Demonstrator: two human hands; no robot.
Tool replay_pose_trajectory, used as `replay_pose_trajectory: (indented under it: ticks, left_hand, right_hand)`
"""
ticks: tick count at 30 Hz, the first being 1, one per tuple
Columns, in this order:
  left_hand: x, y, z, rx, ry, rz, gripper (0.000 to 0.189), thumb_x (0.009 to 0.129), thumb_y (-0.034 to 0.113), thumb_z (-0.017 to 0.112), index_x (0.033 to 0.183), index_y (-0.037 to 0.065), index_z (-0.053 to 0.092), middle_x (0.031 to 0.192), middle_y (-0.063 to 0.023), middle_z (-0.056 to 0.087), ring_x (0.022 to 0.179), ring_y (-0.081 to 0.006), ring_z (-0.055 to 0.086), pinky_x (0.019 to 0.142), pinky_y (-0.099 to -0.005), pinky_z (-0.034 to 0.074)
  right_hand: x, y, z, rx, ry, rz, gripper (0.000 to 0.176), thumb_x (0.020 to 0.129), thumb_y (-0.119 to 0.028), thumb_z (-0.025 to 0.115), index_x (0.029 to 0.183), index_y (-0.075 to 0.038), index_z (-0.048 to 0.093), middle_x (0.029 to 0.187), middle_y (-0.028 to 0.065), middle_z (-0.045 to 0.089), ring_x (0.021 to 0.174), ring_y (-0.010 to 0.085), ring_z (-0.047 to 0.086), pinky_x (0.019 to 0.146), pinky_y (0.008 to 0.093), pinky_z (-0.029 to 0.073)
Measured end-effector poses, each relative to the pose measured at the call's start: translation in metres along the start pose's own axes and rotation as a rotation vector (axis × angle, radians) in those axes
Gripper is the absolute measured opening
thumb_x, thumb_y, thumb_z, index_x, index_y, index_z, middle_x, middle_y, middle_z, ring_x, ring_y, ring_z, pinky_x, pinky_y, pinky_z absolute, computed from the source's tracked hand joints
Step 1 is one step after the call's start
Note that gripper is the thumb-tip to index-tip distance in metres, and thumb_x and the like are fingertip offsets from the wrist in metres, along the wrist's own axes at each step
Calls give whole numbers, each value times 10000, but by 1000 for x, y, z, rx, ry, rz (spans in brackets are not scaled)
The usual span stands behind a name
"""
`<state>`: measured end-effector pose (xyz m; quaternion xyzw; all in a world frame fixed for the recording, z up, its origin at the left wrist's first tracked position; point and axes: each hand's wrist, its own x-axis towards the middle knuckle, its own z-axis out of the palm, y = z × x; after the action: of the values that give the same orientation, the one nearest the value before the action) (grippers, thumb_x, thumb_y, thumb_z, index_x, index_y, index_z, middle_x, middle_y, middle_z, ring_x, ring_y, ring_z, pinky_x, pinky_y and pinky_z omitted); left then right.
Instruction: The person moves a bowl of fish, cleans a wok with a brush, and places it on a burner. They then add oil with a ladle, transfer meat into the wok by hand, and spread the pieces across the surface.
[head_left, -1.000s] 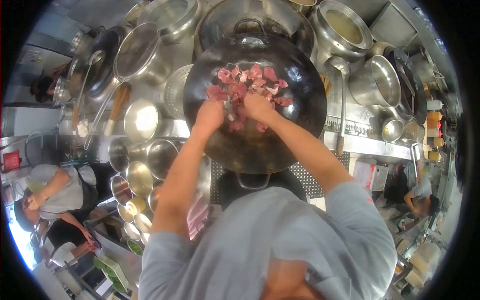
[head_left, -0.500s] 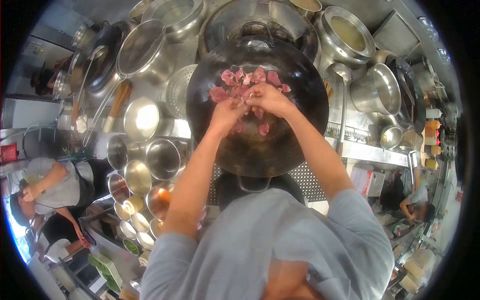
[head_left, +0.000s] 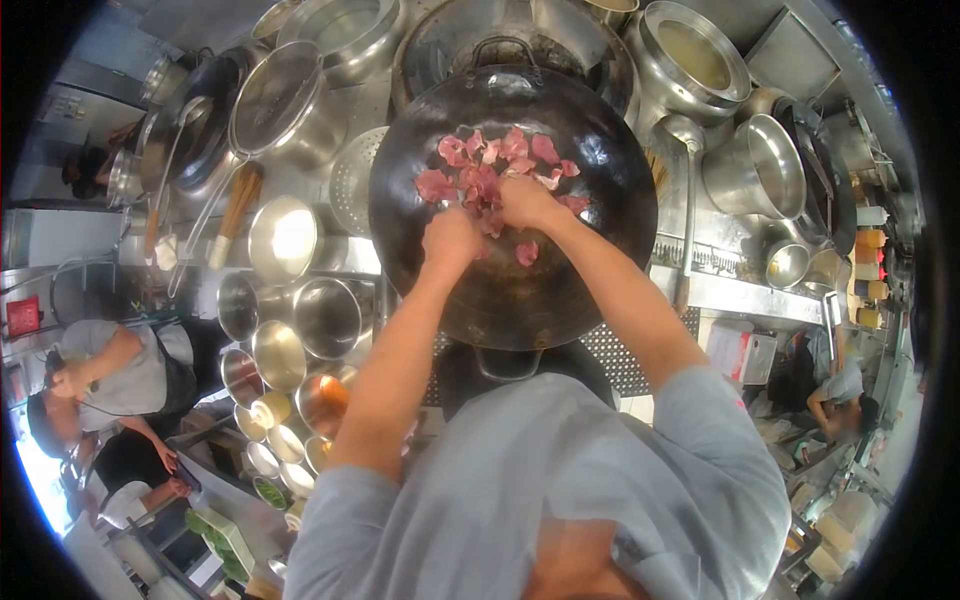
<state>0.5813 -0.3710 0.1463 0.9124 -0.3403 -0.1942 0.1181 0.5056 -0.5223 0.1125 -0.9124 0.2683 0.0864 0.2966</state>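
- Shows thin, ragged, pinkish-red meat slices (head_left: pixel 480 178), pale in patches, spread inside a round black metal wok (head_left: pixel 560 290).
- Curls left hand (head_left: pixel 453 238) and right hand (head_left: pixel 527 203) at slices; cannot tell whether gripping.

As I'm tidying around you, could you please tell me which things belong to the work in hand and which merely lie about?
In use:
- left hand
- right hand
- raw meat slices
- black wok

Seemingly lying about:
- ladle
- perforated skimmer
- bamboo brush
- mesh strainer
- steel bowl
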Motion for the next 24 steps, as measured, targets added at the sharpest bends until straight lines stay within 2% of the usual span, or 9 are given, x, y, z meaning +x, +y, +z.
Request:
replay_pose_trajectory:
  ticks: [2,8,9,12,15,18,19,21,24]
  left_hand:
    - [1,3,-13,-43,16,41,227,883,201,631,988,1,652,968,-243,690,859,-393,678,737,-505,525]
    - [16,-43,3,-1,208,289,152,853,160,616,910,46,700,940,-205,682,887,-396,661,787,-488,522]
    - [18,-50,0,20,216,320,147,854,154,610,886,46,705,924,-196,682,875,-395,661,786,-487,522]
    - [20,-67,-2,117,68,375,121,825,117,619,827,38,711,902,-197,679,875,-382,665,784,-483,523]
    - [22,-70,-1,151,117,475,111,806,89,617,815,28,708,887,-201,678,873,-384,662,789,-480,526]
    - [20,-55,-1,227,-30,414,183,835,48,556,937,-13,695,1010,-217,681,1006,-376,640,837,-480,528]
    - [24,-59,6,213,38,427,151,821,46,568,892,-5,691,968,-215,680,965,-385,643,822,-481,527]
    - [36,-62,19,183,174,456,97,791,41,591,802,10,682,885,-210,678,883,-403,648,793,-483,526]
    - [44,-61,17,133,195,516,107,785,19,585,847,7,672,890,-223,672,899,-403,648,802,-487,525]
  right_hand:
    - [-4,-2,-5,62,186,-82,152,760,-55,651,873,25,712,889,290,679,881,421,685,778,480,549]
    - [-4,6,35,-158,119,-236,90,713,-41,658,754,29,696,816,295,666,815,433,682,737,490,543]
    - [-14,-6,27,-60,125,-200,84,724,-47,653,730,27,693,787,296,657,794,426,681,726,480,543]
    - [-1,-4,21,-139,71,-314,97,729,-55,650,746,29,696,808,290,663,794,422,681,729,491,539]
    - [-6,-19,17,32,86,-318,98,715,-43,648,768,20,702,812,272,671,796,418,683,716,498,537]
    - [3,-17,48,-6,70,-412,145,704,-69,655,828,-28,718,798,229,681,771,390,684,707,480,535]
    - [6,-19,54,-45,64,-452,172,702,-85,658,856,-50,726,792,208,685,759,376,684,706,470,534]
    - [10,-22,48,-42,66,-355,147,691,-48,654,820,-8,712,792,234,681,791,404,683,721,500,535]
    - [6,-25,39,-100,6,-289,136,688,-35,652,804,11,704,833,236,682,827,415,678,732,516,534]
